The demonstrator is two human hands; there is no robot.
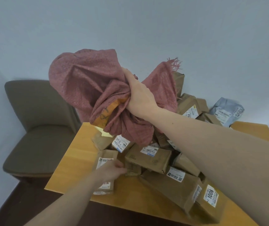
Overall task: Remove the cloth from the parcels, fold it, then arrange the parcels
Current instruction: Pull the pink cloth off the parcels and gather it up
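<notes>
The right hand point(137, 93) grips the bunched, fringed pink cloth point(88, 82) raised above brown parcels point(148, 158), hiding some; the left hand point(112, 169), fingers obscured, rests below among them.

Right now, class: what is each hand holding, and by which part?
Right hand grips the pink cloth by a bunched middle. Left hand rests among the parcels; any grip cannot be told.

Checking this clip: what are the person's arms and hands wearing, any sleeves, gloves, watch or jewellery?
Nothing visible. Both forearms are bare up to the frame edge, with no sleeves in view. The left hand and right hand have no gloves, and neither wrist shows a watch or band. The fingers are mostly hidden, so rings cannot be ruled out.
</notes>
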